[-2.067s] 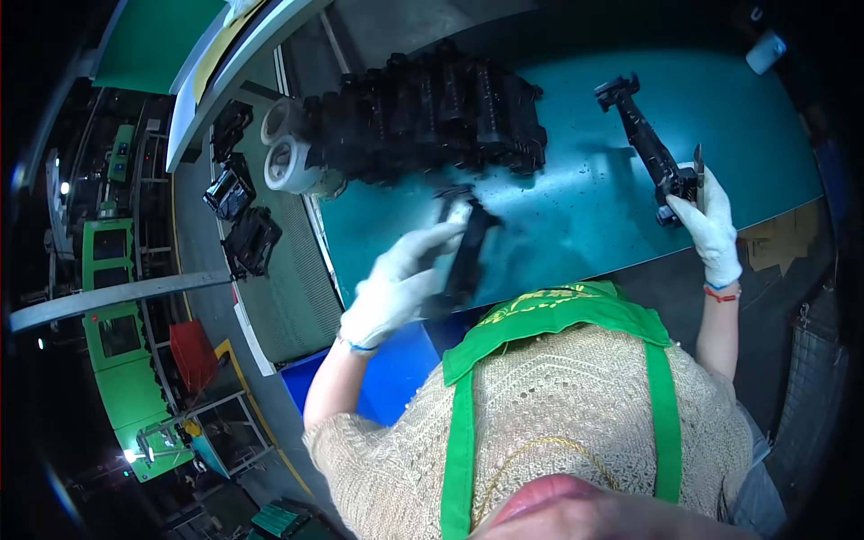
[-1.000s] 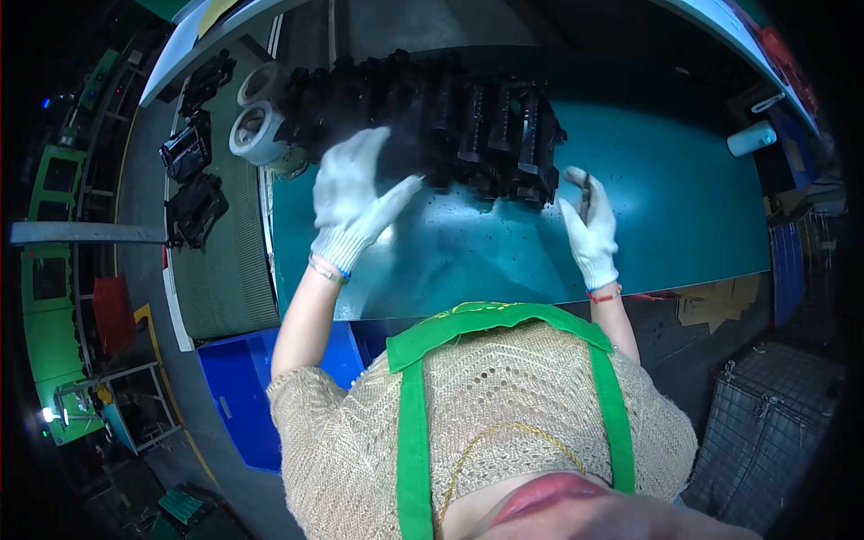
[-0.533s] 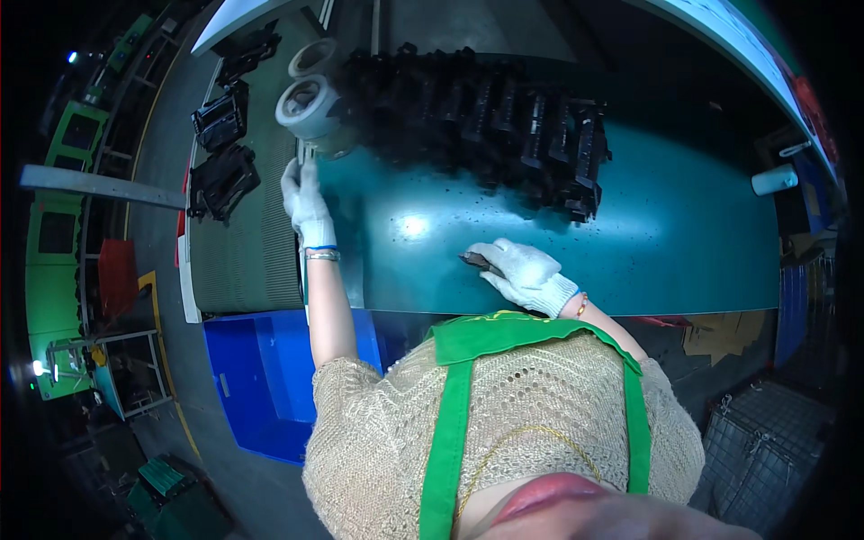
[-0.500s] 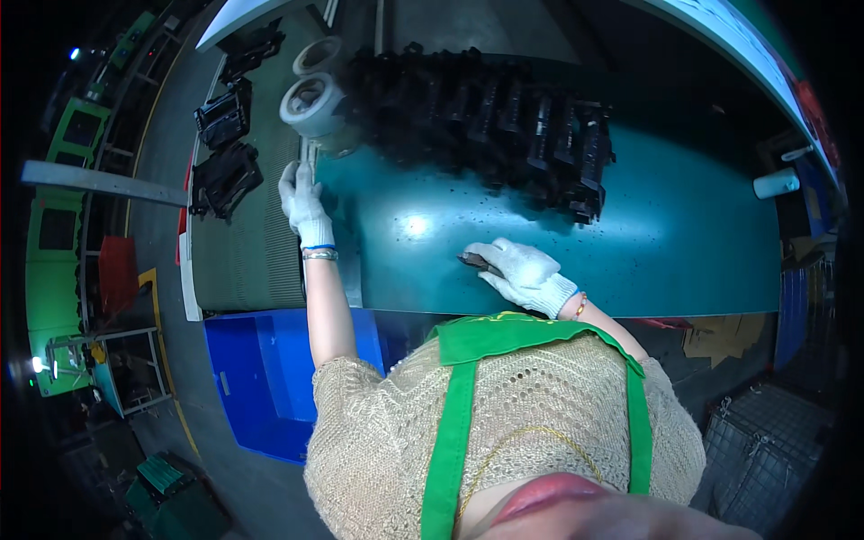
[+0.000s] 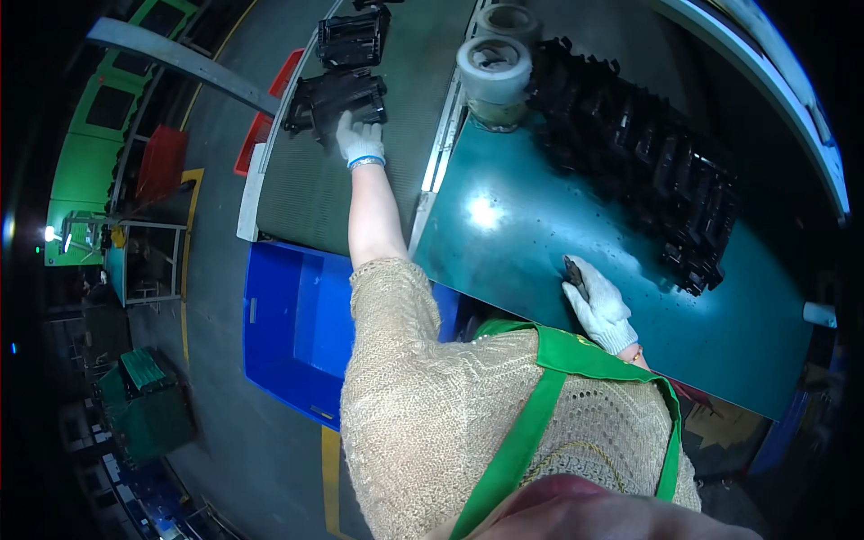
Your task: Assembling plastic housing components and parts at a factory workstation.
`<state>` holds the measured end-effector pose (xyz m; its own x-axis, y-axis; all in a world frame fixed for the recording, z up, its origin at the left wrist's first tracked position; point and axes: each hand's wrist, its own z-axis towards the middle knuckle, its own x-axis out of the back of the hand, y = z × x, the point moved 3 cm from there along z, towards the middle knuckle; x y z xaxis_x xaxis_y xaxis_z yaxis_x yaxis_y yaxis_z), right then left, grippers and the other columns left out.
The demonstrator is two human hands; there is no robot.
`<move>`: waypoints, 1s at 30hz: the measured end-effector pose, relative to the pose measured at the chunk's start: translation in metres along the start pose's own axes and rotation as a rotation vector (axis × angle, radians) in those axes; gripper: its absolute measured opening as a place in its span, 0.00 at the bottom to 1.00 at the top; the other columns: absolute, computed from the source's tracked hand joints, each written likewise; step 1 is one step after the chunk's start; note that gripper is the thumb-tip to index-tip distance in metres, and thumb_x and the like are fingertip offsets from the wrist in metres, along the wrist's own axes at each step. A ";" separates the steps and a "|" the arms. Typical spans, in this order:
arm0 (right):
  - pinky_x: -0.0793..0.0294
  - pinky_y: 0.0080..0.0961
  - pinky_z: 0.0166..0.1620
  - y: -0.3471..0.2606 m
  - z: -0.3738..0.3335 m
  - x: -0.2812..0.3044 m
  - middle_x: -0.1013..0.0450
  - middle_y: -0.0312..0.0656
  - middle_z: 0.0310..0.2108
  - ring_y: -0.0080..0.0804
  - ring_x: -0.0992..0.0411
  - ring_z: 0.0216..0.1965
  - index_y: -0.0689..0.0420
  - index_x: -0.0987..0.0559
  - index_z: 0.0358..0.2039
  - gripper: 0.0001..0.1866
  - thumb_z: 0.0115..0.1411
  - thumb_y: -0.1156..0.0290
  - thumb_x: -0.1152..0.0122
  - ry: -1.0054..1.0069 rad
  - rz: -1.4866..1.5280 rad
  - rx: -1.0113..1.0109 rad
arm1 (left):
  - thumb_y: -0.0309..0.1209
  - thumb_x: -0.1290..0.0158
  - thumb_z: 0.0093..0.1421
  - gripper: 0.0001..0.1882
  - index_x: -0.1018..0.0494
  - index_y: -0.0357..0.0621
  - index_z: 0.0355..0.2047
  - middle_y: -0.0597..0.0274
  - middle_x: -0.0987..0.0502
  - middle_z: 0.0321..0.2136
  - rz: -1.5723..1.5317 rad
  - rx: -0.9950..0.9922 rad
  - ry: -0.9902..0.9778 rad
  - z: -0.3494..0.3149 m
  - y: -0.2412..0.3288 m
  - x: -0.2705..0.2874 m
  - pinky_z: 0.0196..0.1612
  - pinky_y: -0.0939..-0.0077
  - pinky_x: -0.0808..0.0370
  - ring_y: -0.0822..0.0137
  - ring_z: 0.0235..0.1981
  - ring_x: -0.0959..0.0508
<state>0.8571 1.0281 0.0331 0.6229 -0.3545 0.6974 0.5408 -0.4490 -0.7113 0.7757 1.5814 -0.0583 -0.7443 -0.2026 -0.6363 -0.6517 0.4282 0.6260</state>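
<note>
My left hand (image 5: 360,141), in a white knitted glove, is stretched out over the conveyor belt. Its fingers are at the near edge of a black moulded plastic part (image 5: 335,97) and seem to grip it; some blur hides the fingertips. My right hand (image 5: 599,308), gloved too, rests low over the green tabletop (image 5: 504,261). It is closed around a small dark hand tool (image 5: 573,274), whose kind I cannot make out, with one end sticking out past the fingers. A second black part (image 5: 353,40) lies farther up the belt.
A long row of black plastic parts (image 5: 648,144) stands on the table's far side. Rolls of clear wrap (image 5: 495,72) stand between it and the conveyor belt (image 5: 301,202). A blue bin (image 5: 292,315) sits below the belt's near end. A metal bar (image 5: 189,58) crosses at upper left.
My left hand has moved from beside the wrap rolls across the belt to the nearest black part. The view has swung left. My right hand still holds the small dark tool.
</note>
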 end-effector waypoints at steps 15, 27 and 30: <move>0.25 0.33 0.57 -0.048 0.052 -0.051 0.25 0.47 0.55 0.41 0.24 0.53 0.56 0.28 0.62 0.27 0.63 0.69 0.37 -0.177 0.172 -0.045 | 0.18 0.41 0.54 0.24 0.30 0.27 0.53 0.41 0.20 0.45 0.247 -0.157 0.607 0.023 0.011 -0.032 0.39 0.57 0.16 0.50 0.38 0.16; 0.28 0.19 0.40 -0.038 0.045 -0.047 0.27 0.36 0.34 0.19 0.32 0.33 0.59 0.35 0.68 0.29 0.69 0.65 0.44 -0.131 0.901 -0.432 | 0.25 0.48 0.43 0.34 0.34 0.42 0.56 0.50 0.25 0.41 0.119 -0.343 0.262 0.045 0.095 -0.003 0.39 0.58 0.23 0.55 0.36 0.24; 0.29 0.19 0.43 -0.051 0.047 -0.049 0.28 0.36 0.35 0.18 0.34 0.35 0.59 0.34 0.68 0.28 0.69 0.66 0.45 -0.217 0.910 -0.409 | 0.34 0.48 0.47 0.27 0.27 0.44 0.51 0.51 0.22 0.43 0.038 -0.220 0.149 0.091 0.109 -0.004 0.45 0.56 0.22 0.51 0.42 0.21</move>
<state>0.8256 1.1069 0.0309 0.8124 -0.5629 -0.1522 -0.3977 -0.3440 -0.8506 0.7210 1.7096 -0.0283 -0.7714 -0.3242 -0.5476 -0.6269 0.2391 0.7415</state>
